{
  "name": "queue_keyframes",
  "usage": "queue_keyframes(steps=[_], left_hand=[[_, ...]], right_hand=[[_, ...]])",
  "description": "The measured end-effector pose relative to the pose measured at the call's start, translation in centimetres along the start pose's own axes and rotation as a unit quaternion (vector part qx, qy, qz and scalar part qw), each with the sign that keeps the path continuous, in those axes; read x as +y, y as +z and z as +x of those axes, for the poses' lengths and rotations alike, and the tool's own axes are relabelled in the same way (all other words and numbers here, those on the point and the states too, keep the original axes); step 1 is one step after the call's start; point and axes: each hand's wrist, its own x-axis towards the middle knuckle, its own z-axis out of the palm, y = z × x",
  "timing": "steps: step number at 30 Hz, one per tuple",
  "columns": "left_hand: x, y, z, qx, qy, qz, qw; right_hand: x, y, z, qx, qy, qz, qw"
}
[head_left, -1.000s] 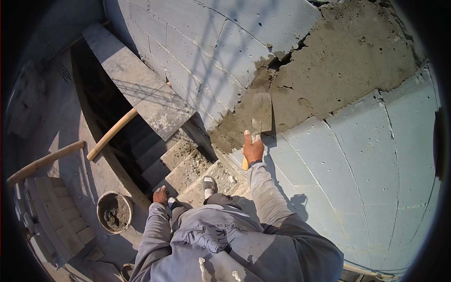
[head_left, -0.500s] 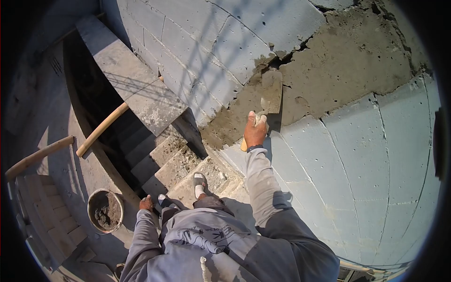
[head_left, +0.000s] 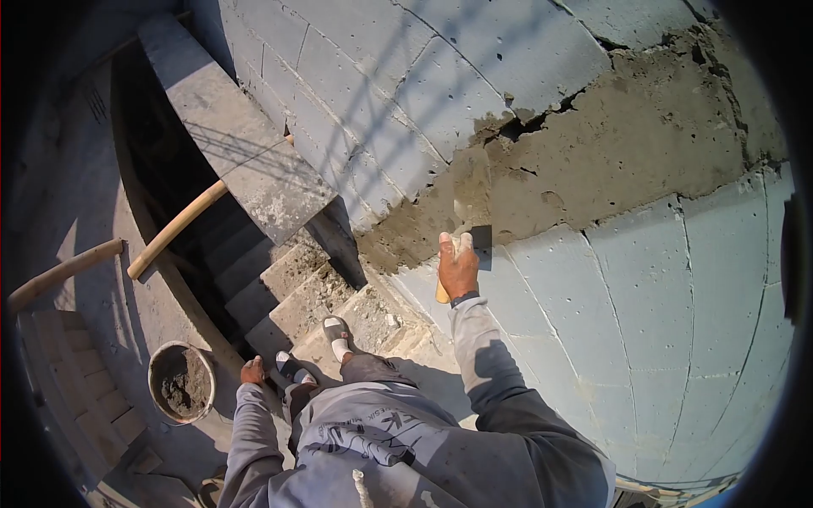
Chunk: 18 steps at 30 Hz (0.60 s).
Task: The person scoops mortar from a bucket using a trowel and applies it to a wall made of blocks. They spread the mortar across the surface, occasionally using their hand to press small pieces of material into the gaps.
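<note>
My right hand [head_left: 458, 269] is closed around the wooden handle of a trowel [head_left: 472, 188]. Its mortar-smeared blade lies against a band of wet grey mortar [head_left: 618, 144] running across the pale block wall [head_left: 610, 305]. A dark ragged gap [head_left: 521, 127] shows along the mortar's upper edge, above and to the right of the blade. Low on the left, my left hand [head_left: 252, 371] is beside the edge of a concrete ledge [head_left: 195, 313], its fingers curled. Whatever those fingers hold, if anything, is hidden. Near that hand stands a bucket of mortar [head_left: 155, 391].
Rubble-strewn concrete steps [head_left: 309, 292] descend into a dark stairwell under my feet. A board [head_left: 246, 161] spans the opening, and wooden poles [head_left: 182, 227] stick out beside it. Stacked blocks [head_left: 80, 381] stand at the far left.
My right hand and the trowel have moved down and slightly left along the mortar. My left hand stays near the ledge. The view has shifted slightly.
</note>
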Motion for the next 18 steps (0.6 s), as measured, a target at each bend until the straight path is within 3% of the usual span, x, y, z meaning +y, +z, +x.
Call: queue_keyframes(steps=[1,4,8,11,12,14,15,16,18], left_hand=[[2.8,-0.1,-4.0,0.040,-0.042,-0.098,0.994],[1.5,-1.5,-4.2,0.100,-0.033,-0.118,0.987],[3.4,1.2,-4.5,0.093,-0.071,-0.150,0.982],[3.5,5.8,-1.9,0.044,0.001,-0.179,0.983],[3.9,7.7,-1.4,0.040,-0.003,-0.181,0.983],[3.7,10.6,-1.0,0.003,0.022,-0.215,0.976],[2.9,12.0,-0.5,-0.026,0.051,-0.245,0.968],[2.6,14.2,-0.9,0.003,0.067,-0.321,0.945],[1.6,15.7,-1.4,-0.014,0.029,-0.348,0.937]], right_hand=[[-1.5,-0.6,1.2,-0.006,-0.025,-0.019,0.999],[0.3,-2.0,4.9,0.019,-0.004,-0.028,0.999],[4.6,-2.8,1.4,0.036,0.034,0.012,0.999],[9.2,-2.3,-1.8,0.044,0.050,0.016,0.998],[10.6,-2.1,-2.6,0.013,0.021,-0.014,1.000],[7.2,-3.1,-3.3,-0.057,-0.072,-0.141,0.986],[6.7,-2.8,-3.4,-0.170,-0.032,-0.143,0.974],[6.5,-2.4,-3.4,-0.279,0.006,-0.143,0.950],[8.4,0.9,-3.6,-0.418,-0.017,-0.203,0.885]])
